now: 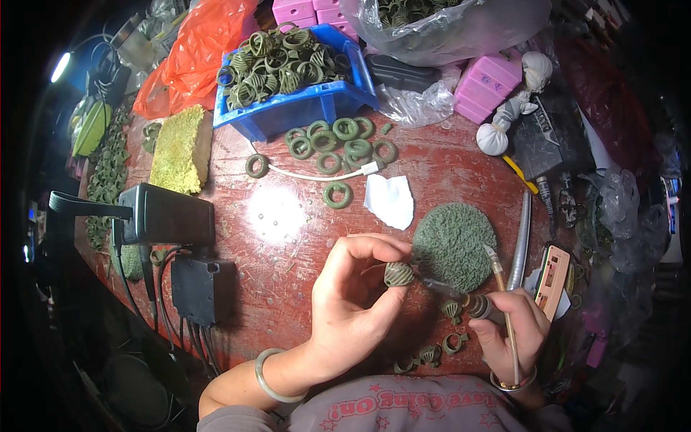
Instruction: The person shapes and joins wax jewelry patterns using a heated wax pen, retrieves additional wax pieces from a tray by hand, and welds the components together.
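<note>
Pinched between the thumb and fingers of my left hand (349, 313) is a dark green ridged ring (398, 274), its striped face turned up. My right hand (520, 324) is closed around a pen-like tool (484, 308) with a dark, thick handle; its thin tip points left toward the ring, with a small gap that is hard to judge. A slim brush (499, 277) with a wooden handle is also held in that hand, standing up between the fingers. Several similar ridged rings (452, 309) lie on the table below the hands.
Just beyond my hands lies a round green textured pad (455, 241). Plain green rings (337, 194), a white cable (309, 176) and torn paper (389, 200) lie farther off. A blue bin (288, 108) heaped with rings stands behind. Black power boxes (204, 288) sit left, metal tweezers (520, 245) right.
</note>
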`<state>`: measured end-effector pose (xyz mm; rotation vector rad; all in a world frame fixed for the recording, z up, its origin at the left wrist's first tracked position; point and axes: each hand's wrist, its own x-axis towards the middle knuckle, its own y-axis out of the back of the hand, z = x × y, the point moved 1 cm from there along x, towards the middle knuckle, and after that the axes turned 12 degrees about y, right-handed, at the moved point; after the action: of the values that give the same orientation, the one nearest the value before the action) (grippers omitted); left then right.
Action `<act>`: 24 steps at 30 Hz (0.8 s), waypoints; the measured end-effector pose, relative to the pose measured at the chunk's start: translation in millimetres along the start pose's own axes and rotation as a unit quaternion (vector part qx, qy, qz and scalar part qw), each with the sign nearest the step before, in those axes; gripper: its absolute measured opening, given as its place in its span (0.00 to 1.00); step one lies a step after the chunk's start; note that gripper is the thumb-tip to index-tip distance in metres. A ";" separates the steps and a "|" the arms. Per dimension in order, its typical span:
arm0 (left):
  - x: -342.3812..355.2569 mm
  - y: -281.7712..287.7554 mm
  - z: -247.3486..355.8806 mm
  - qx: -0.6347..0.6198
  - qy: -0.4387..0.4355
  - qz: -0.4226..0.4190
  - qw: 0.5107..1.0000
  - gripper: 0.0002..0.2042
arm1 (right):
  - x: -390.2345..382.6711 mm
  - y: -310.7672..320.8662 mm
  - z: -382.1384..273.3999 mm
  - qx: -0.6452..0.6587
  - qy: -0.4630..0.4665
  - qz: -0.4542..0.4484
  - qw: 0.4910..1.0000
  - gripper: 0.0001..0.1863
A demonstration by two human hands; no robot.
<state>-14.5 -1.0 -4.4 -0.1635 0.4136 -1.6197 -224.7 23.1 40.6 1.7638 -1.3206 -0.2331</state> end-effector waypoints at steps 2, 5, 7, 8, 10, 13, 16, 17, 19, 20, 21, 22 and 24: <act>0.1 -0.5 0.1 -0.002 0.001 -0.001 1.000 0.17 | -0.1 0.6 -0.7 0.000 -0.002 -0.003 1.000 0.18; -0.3 -0.4 -0.1 -0.012 0.002 -0.002 1.000 0.17 | -0.3 -0.2 -1.0 0.012 -0.006 -0.002 1.000 0.19; 0.1 -0.3 -0.3 0.001 0.000 -0.003 1.000 0.17 | 0.6 -0.3 0.0 0.002 0.000 -0.002 1.000 0.19; 0.0 0.1 -0.3 0.001 0.000 -0.002 1.000 0.17 | 0.8 -1.1 0.7 -0.005 0.007 -0.002 1.000 0.19; -0.4 0.8 -0.3 0.011 -0.004 -0.002 1.000 0.17 | -0.4 -3.6 2.5 -0.009 0.009 0.002 1.000 0.19; -0.1 -1.0 0.2 -0.010 0.007 -0.005 1.000 0.17 | -1.0 -1.8 -1.0 -0.010 -0.003 0.004 1.000 0.19; 0.5 0.0 -0.3 -0.003 0.001 -0.005 1.000 0.18 | -2.3 -2.8 -1.3 0.002 -0.014 0.000 1.000 0.19; 0.0 0.3 -0.3 -0.003 0.001 -0.005 1.000 0.18 | -2.6 -3.3 -1.2 0.003 -0.013 0.000 1.000 0.19; -0.8 0.8 -0.5 0.000 0.003 -0.001 1.000 0.18 | -2.1 -3.4 -0.4 -0.002 -0.008 0.001 1.000 0.19; -1.0 1.1 -0.5 0.001 0.003 0.000 1.000 0.18 | -1.9 -3.5 -0.2 -0.007 -0.003 0.002 1.000 0.19; -0.8 1.0 -0.4 0.002 0.002 0.001 1.000 0.18 | -1.8 -3.4 -0.6 -0.007 -0.003 0.002 1.000 0.19; -0.7 1.0 -0.3 0.003 0.000 0.001 1.000 0.18 | -1.7 -3.4 -1.0 -0.004 -0.007 -0.003 1.000 0.20; -0.2 0.3 -0.4 -0.001 -0.002 -0.005 1.000 0.17 | -1.6 -1.9 -2.0 -0.004 -0.013 -0.006 1.000 0.20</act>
<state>-14.3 -0.8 -4.9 -0.1707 0.4121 -1.6287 -222.9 25.6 39.8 1.7691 -1.3260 -0.2694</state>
